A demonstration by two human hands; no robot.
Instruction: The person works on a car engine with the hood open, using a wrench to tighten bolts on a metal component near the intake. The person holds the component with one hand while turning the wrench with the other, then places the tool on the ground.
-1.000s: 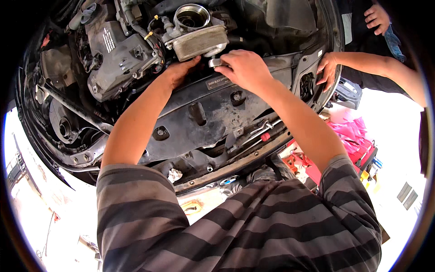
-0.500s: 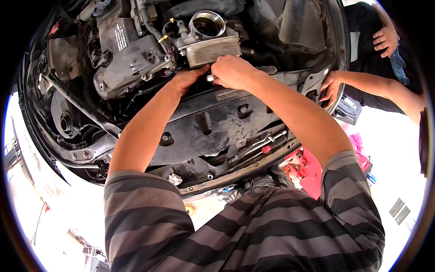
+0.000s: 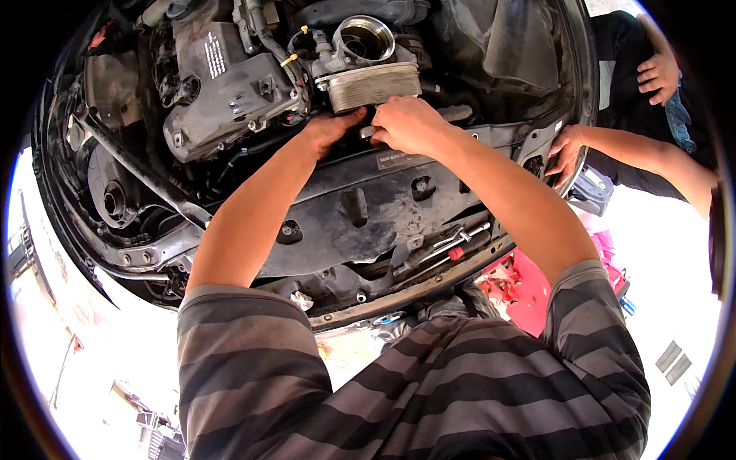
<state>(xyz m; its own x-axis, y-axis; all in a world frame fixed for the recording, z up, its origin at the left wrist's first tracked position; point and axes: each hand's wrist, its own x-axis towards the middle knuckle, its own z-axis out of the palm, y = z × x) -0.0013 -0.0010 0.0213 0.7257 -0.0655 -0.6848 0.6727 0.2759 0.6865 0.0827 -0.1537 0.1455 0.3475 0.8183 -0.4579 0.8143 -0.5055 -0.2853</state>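
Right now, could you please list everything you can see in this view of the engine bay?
finned metal block: one, silver, top centre, just above both hands
open round housing: one, silver, on top of the finned block
engine cover: one, grey, upper left
front panel: one, black, across the middle below the hands
ratchet tool: one, metal with a red part, lying at the panel's lower right edge
red object: one, on the ground at right
co-worker's hand: one, resting on the car's right edge
left hand: one, under the finned block
right hand: one, beside the left, gripping a small metal part
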